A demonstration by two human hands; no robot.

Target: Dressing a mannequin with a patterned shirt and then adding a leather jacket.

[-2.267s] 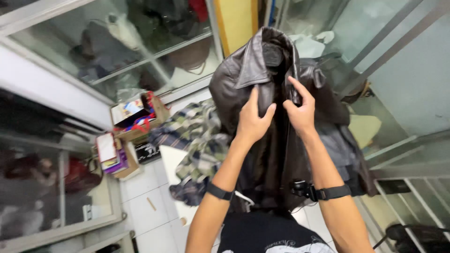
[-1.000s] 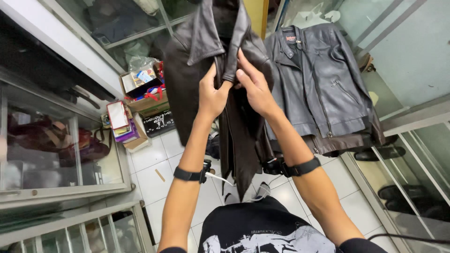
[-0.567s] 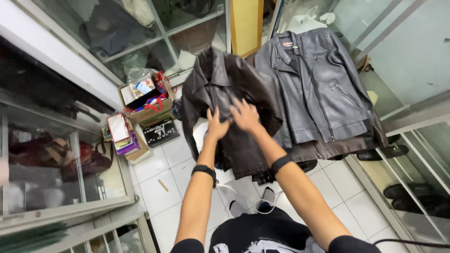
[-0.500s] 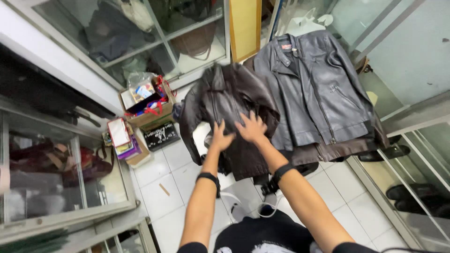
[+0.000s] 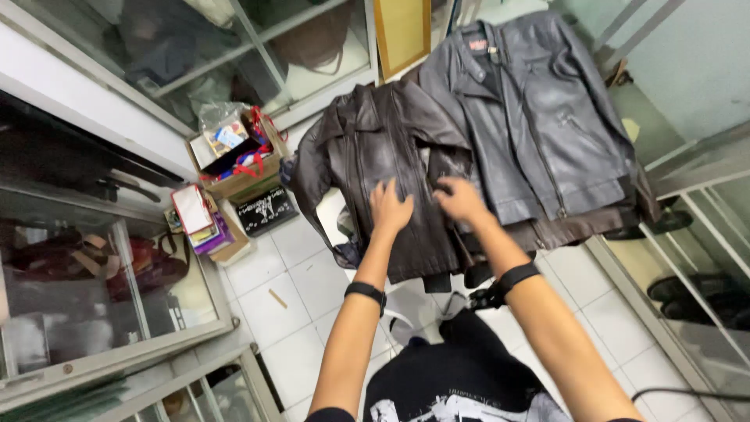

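Both of our hands, left hand (image 5: 388, 209) and right hand (image 5: 461, 199), lie open and flat, gripping nothing, on a dark brown leather jacket (image 5: 391, 172) spread at frame centre, seemingly to smooth it, beside a grey jacket (image 5: 539, 133) at upper right.

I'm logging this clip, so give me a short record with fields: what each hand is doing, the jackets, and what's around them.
left hand: left hand lies flat, fingers spread, on the dark brown leather jacket
right hand: right hand rests on the same jacket's right edge, beside the grey leather jacket
jackets: both laid out front up, side by side, the grey one overlapping the brown one's sleeve
wrists: a black band on each
floor: white tiled floor
nearby: open cardboard box of small items to the left; glass cabinet further left
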